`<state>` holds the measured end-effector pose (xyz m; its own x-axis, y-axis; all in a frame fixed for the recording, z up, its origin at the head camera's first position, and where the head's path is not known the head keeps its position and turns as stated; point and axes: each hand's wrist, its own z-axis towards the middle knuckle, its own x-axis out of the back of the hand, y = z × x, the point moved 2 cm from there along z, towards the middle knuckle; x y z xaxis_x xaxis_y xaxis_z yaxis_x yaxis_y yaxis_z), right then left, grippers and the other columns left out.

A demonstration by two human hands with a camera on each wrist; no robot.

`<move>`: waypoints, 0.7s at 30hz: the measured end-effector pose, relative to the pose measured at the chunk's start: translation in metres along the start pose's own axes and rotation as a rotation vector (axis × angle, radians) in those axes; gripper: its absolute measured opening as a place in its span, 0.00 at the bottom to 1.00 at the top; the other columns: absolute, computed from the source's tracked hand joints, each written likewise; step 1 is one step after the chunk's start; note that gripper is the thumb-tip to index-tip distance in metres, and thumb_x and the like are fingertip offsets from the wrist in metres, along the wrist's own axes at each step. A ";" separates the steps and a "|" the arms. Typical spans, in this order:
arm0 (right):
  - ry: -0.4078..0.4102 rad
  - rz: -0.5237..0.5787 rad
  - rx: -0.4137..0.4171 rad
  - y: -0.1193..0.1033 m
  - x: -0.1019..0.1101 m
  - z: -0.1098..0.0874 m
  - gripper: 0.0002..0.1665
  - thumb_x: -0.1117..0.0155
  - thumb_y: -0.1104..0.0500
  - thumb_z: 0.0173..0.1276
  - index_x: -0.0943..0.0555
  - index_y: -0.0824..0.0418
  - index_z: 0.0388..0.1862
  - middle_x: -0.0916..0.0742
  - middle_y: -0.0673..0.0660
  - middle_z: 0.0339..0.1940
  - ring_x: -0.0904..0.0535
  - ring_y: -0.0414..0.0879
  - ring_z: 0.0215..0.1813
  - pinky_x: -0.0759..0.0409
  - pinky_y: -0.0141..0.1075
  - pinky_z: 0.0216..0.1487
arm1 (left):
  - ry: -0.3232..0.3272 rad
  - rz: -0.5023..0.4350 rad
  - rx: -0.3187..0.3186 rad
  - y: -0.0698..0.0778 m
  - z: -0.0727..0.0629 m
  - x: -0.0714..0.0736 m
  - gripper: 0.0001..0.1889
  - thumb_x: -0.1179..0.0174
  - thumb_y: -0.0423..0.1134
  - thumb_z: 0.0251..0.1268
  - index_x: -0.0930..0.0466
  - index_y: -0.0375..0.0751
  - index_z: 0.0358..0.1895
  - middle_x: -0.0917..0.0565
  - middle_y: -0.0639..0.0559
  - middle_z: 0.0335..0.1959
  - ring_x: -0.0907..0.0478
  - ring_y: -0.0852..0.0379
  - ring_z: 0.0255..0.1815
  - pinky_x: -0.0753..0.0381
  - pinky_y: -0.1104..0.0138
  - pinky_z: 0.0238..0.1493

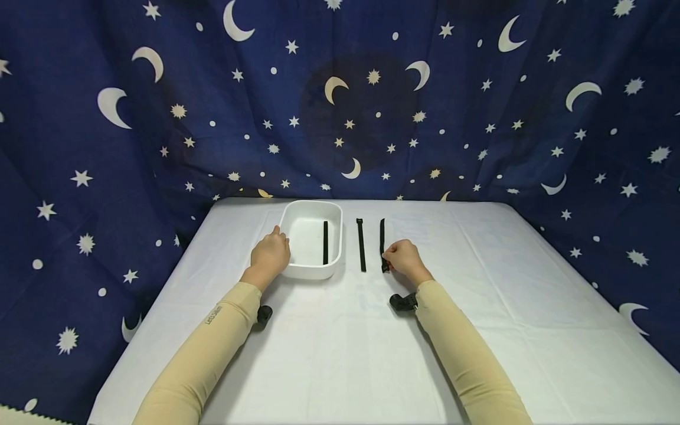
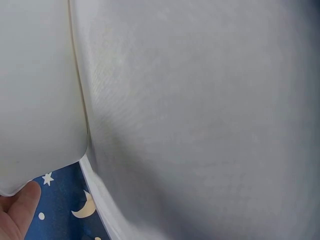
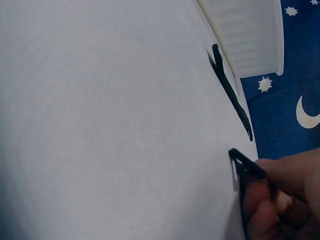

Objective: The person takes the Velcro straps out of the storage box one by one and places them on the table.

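Observation:
My left hand [image 1: 271,252] grips the left rim of a white plastic bin [image 1: 310,272]; in the left wrist view a fingertip [image 2: 27,200] lies against the bin's edge. Inside the bin, along its right side, lies one flat black strap [image 1: 326,242]. To the right of the bin a second black strap [image 1: 362,245] with a wider far end lies on the cloth. My right hand [image 1: 405,258] pinches a third black strap [image 1: 382,236] by its near end between thumb and finger. The right wrist view shows that end folded over like a loop [image 3: 247,162].
A white cloth covers the table [image 1: 340,354]. Behind and at the sides hangs a dark blue curtain [image 1: 340,106] with moons and stars. Black wrist devices show under the left sleeve [image 1: 264,314] and the right sleeve [image 1: 404,302].

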<state>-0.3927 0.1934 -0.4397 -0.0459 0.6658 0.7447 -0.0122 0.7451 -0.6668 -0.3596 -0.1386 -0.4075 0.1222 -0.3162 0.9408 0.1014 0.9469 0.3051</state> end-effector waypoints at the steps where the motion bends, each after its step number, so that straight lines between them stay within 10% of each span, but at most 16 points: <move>1: 0.006 -0.016 0.005 -0.001 0.000 0.000 0.13 0.39 0.60 0.74 0.13 0.65 0.32 0.15 0.54 0.19 0.22 0.44 0.22 0.25 0.33 0.26 | 0.000 0.002 -0.002 0.000 0.000 0.000 0.22 0.57 0.40 0.81 0.26 0.29 0.65 0.37 0.34 0.76 0.21 0.33 0.60 0.13 0.48 0.47; 10: 0.071 -0.065 -0.004 -0.001 -0.003 -0.003 0.12 0.38 0.60 0.72 0.12 0.64 0.30 0.15 0.52 0.16 0.20 0.46 0.24 0.20 0.42 0.41 | -0.002 0.008 -0.003 0.002 0.000 0.000 0.22 0.58 0.40 0.81 0.25 0.29 0.64 0.36 0.34 0.76 0.20 0.32 0.59 0.13 0.48 0.45; 21: 0.167 -0.101 0.002 -0.003 -0.003 -0.005 0.10 0.32 0.60 0.66 0.11 0.65 0.29 0.11 0.56 0.23 0.20 0.48 0.28 0.22 0.37 0.34 | -0.014 0.011 0.009 0.001 0.001 0.000 0.23 0.59 0.41 0.81 0.27 0.30 0.66 0.37 0.35 0.77 0.22 0.33 0.62 0.15 0.46 0.50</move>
<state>-0.3881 0.1898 -0.4400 0.1218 0.5847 0.8020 -0.0108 0.8088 -0.5880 -0.3608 -0.1372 -0.4072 0.1096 -0.3051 0.9460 0.0912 0.9508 0.2961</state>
